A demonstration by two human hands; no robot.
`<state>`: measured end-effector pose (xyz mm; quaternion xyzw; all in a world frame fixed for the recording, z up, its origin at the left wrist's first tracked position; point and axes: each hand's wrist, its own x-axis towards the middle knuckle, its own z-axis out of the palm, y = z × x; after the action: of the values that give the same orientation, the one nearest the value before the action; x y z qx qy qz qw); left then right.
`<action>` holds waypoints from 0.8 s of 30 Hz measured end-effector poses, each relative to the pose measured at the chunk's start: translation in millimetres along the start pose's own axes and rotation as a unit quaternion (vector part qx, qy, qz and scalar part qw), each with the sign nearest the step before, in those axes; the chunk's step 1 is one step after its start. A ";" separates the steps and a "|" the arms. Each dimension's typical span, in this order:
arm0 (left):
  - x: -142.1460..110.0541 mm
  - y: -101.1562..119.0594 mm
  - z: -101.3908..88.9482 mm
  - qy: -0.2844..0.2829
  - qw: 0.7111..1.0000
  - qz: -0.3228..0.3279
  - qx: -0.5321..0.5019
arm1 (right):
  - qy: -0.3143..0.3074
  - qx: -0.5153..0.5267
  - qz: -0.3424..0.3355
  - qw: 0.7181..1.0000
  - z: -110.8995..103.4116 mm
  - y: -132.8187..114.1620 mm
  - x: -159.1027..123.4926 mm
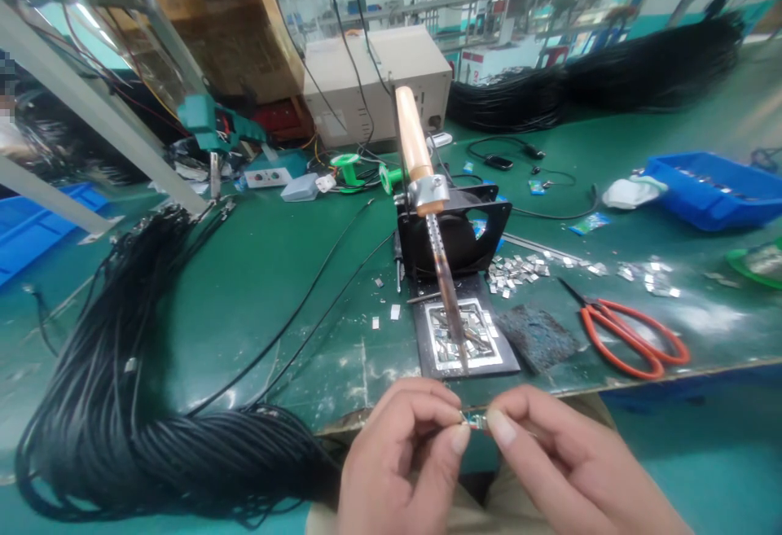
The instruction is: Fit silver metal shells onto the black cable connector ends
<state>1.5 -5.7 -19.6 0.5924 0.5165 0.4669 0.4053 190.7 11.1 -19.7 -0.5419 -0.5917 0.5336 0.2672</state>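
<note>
My left hand (397,445) and my right hand (562,462) meet just below the table's front edge, both pinched on a small metal connector piece (475,419) held between thumbs and forefingers. Right above them a soldering iron (428,217) with a wooden handle is clamped on a black stand, its tip slanting down onto a small tray of metal shells (467,339). A thick bundle of black cables (122,405) lies to the left of my left hand.
Orange-handled scissors (629,331) lie at the right, beside a dark sponge pad (538,335). Loose metal shells (519,270) are scattered behind. A blue bin (714,189) stands far right, a beige box unit (372,83) at the back, more black cable (611,71) beyond.
</note>
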 end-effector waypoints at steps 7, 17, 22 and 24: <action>0.2 -1.5 1.2 0.003 1.000 0.010 -0.015 | -0.010 0.056 0.046 0.997 3.7 1.3 0.1; 10.4 2.5 9.2 0.033 0.999 -0.027 -0.024 | 0.026 0.076 0.029 0.996 5.0 -8.4 8.0; 13.7 7.6 10.1 0.044 0.998 -0.032 -0.027 | 0.037 0.076 0.014 0.996 4.5 -14.6 10.2; 13.9 8.2 10.5 0.046 0.998 -0.034 -0.034 | 0.040 0.063 0.010 0.997 4.2 -14.7 11.9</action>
<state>14.0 7.0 -12.3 0.5386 0.5379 0.4971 0.4166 178.5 22.9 -10.5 -0.5505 -0.5401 0.5510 0.3188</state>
